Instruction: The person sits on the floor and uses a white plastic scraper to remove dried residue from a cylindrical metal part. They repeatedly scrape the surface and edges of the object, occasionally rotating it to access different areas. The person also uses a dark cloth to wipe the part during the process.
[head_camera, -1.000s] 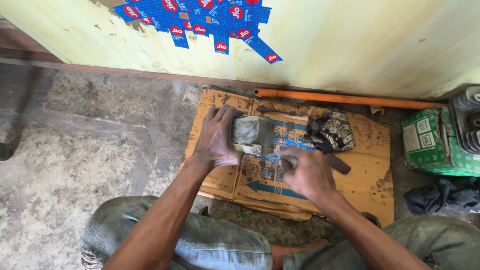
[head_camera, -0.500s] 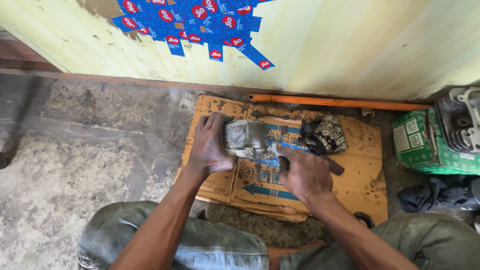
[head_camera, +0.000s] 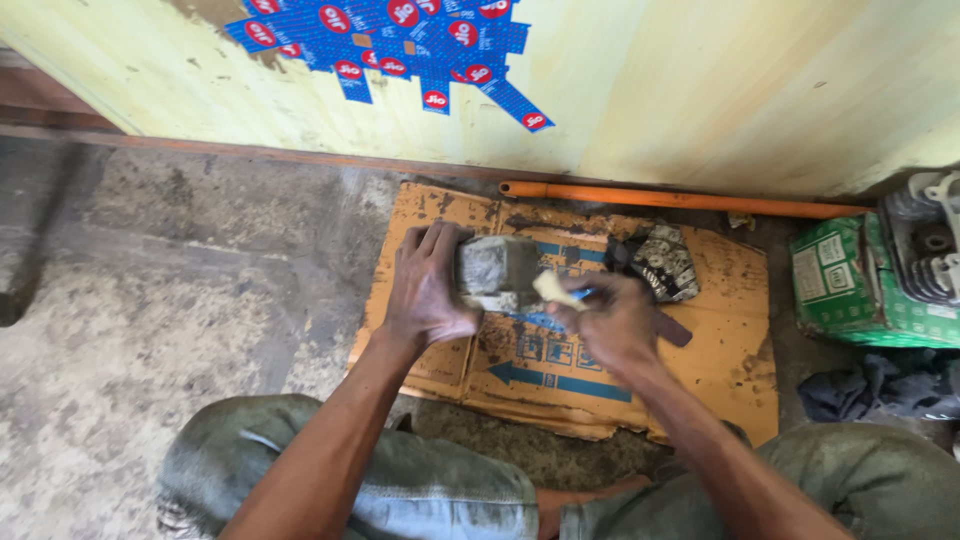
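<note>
Two bare hands meet over a grimy grey metal block, which sits on the flattened orange cardboard sheet a little in from its far left corner. The left hand clasps the block from its left side, fingers curled over the top and thumb low against the near face, so the grip is closed on it. The right hand is bunched into a fist around a blue-handled brush, whose pale bristle end lies against the block's right near edge; the handle is mostly hidden in the fist.

Just beyond the right hand, toward the cardboard's far edge, lies a dark, oily engine part with pale patches. An orange pipe runs along the foot of the yellow wall, just past the cardboard's far edge. Off the right edge stands a green carton, a finned grey engine piece resting against it, with a dark rag on the concrete floor nearer the person.
</note>
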